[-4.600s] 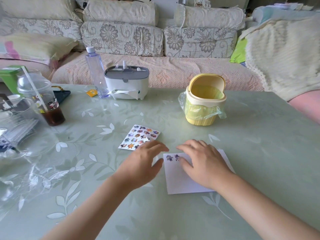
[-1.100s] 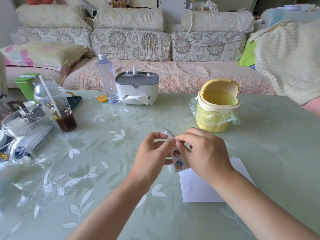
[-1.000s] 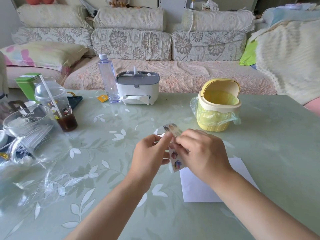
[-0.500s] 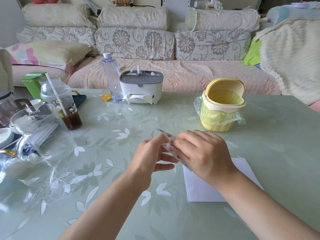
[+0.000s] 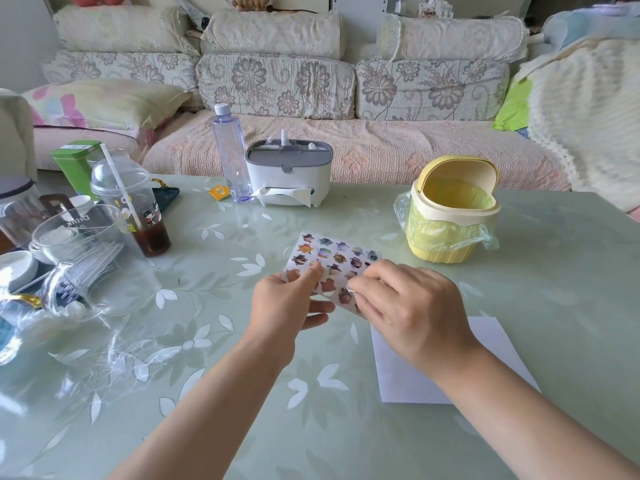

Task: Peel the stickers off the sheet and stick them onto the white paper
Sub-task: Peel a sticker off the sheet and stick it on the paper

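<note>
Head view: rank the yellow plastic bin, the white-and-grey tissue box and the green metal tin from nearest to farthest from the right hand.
1. Yellow plastic bin: just beyond the right hand, slightly to its right.
2. White-and-grey tissue box: farther back and to the left, at the table's far edge.
3. Green metal tin: far left, clearly the farthest.
</note>
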{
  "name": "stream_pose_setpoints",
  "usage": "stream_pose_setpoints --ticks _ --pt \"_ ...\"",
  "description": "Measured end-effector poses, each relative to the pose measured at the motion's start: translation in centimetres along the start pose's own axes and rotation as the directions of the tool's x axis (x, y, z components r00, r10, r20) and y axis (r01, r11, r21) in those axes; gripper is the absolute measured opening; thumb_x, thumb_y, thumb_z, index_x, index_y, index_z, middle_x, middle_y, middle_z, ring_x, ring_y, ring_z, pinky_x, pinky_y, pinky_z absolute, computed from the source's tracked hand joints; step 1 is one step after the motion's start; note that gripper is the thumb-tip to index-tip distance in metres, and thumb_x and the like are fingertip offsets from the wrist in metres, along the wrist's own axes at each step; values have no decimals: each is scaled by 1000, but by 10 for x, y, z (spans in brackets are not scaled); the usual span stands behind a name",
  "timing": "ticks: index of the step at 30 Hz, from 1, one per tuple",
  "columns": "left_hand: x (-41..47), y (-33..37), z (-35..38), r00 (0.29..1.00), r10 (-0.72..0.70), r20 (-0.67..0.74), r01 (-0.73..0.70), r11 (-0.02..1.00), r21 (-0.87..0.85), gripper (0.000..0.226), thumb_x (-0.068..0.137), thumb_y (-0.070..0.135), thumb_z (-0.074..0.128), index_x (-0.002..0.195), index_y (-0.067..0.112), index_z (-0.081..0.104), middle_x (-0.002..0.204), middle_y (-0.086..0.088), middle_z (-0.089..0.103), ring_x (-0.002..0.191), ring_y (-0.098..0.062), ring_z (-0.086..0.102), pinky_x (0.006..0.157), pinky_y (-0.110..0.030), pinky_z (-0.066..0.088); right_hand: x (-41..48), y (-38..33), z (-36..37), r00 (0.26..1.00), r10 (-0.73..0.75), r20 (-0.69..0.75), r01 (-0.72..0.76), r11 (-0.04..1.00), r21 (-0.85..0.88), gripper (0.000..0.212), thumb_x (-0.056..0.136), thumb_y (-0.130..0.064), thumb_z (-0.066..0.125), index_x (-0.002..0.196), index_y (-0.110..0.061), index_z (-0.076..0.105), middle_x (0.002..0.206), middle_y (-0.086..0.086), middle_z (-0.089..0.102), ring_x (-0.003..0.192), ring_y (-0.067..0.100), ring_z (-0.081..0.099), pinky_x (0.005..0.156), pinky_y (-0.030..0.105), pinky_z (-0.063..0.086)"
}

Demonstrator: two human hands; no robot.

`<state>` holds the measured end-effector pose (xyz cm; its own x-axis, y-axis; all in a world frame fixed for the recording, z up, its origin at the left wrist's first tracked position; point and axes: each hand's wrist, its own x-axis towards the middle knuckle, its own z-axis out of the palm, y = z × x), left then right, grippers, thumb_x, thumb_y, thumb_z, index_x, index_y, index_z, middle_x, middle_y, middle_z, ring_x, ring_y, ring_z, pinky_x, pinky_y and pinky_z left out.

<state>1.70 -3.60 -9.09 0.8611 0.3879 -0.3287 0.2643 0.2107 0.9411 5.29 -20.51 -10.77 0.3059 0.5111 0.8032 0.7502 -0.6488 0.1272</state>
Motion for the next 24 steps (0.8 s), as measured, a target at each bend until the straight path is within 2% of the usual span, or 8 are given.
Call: stream_pose_setpoints --ticks 4,8,10,11,13,15,19,24 --pt "20 -11 -14 999 27 -35 -15 948 319 31 94 30 62 115 7 66 86 -1 77 65 -22 73 68 -42 64 -9 7 4 995 97 11 -98 986 136 12 87 -15 70 91 -20 80 74 -4 67 53 18 59 43 25 44" --pt "29 -23 -26 934 355 -48 -128 457 880 82 87 51 66 153 29 22 142 1 48 125 -26 50 86 -36 48 -17 13 6 986 158 60 -168 956 240 21 91 -20 62 99 -18 80 80 -5 70 57 16 60 46 27 48" --pt "26 -21 -22 867 494 63 -231 287 930 66 88 47 66 146 36 38 146 3 42 131 -22 40 96 -35 41 -19 14 5 985 162 67 -173 953 247 20 91 -18 63 102 -18 80 84 -5 70 59 15 59 48 27 49" --pt "25 -19 -19 848 518 114 -321 331 887 45 91 43 64 134 36 54 138 7 52 125 -15 46 93 -31 40 -19 15 5 985 161 64 -172 955 243 20 91 -17 64 102 -18 80 85 -5 70 59 14 58 48 26 48" --pt "13 -11 -6 916 358 180 -388 680 623 14 96 34 59 100 31 72 103 12 72 91 -5 63 76 -25 42 -20 16 4 986 158 58 -167 961 222 20 91 -15 64 102 -19 80 86 -5 70 58 13 55 48 23 44" --pt "1 -8 7 941 149 303 -260 892 369 24 98 29 55 87 22 75 86 6 76 73 -10 66 66 -25 43 -20 17 1 988 146 56 -154 970 186 18 90 -13 66 100 -19 80 86 -5 69 58 13 52 48 22 38" --pt "-9 -12 20 929 131 346 -212 955 208 22 98 25 57 90 17 76 86 2 77 69 -13 66 65 -32 43 -21 18 -3 985 154 75 -164 974 154 14 92 -15 66 88 -22 78 83 -8 66 54 9 40 48 21 28" --pt "-6 -15 24 924 129 360 -190 972 138 12 95 19 66 95 13 76 80 6 74 64 -11 61 53 -22 42 -28 24 -4 939 306 159 -343 880 328 23 91 -13 68 107 -24 79 89 -14 67 54 3 42 54 17 39"
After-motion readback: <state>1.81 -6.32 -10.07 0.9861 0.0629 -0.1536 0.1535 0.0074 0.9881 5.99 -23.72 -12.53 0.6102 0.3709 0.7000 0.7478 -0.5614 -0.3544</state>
